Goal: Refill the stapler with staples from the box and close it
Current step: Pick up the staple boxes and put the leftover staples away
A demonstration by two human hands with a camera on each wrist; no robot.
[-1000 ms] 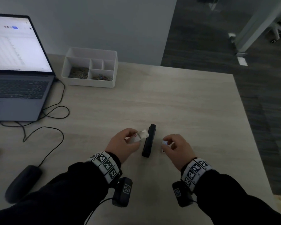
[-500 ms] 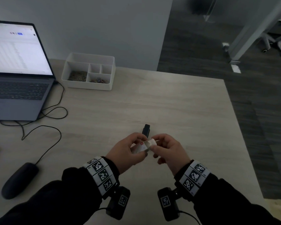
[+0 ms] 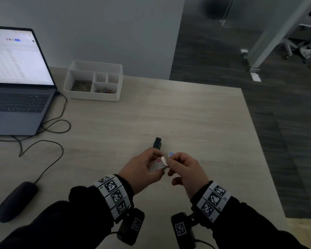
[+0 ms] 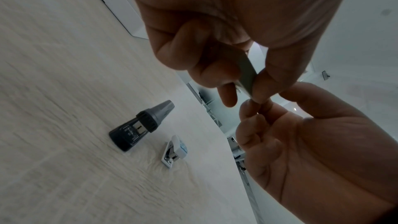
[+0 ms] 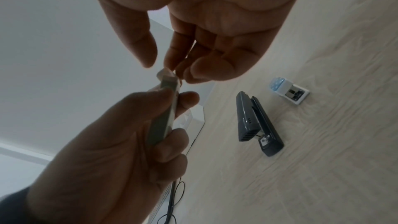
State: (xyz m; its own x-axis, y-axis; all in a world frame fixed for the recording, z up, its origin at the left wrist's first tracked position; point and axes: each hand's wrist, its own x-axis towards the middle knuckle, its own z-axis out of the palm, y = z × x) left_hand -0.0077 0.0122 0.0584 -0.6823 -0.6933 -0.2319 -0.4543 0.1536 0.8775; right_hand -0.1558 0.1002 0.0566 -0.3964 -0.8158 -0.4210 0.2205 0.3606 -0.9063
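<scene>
My left hand [image 3: 142,169] grips a small white staple box [image 3: 157,165] above the table, just in front of the stapler. My right hand [image 3: 178,164] pinches the box's end flap [image 3: 163,160], which stands lifted. In the right wrist view the flap [image 5: 165,74] sits between the right thumb and fingertips, and the box [image 5: 164,113] lies in the left hand [image 5: 120,151]. The dark stapler [image 3: 157,143] lies shut on the table [image 3: 196,123], partly hidden behind my hands; it shows fully as the stapler [image 5: 256,123] and stapler [image 4: 140,125].
A small white and blue object [image 3: 171,154] lies right of the stapler. An open laptop [image 3: 16,87] stands at the far left, with a white organizer tray [image 3: 95,97] beside it. A mouse [image 3: 14,200] and cables [image 3: 48,130] lie at the left.
My right hand left the small white and blue object on the table and came to the box. Both hands drew nearer to me, and the flap is now lifted.
</scene>
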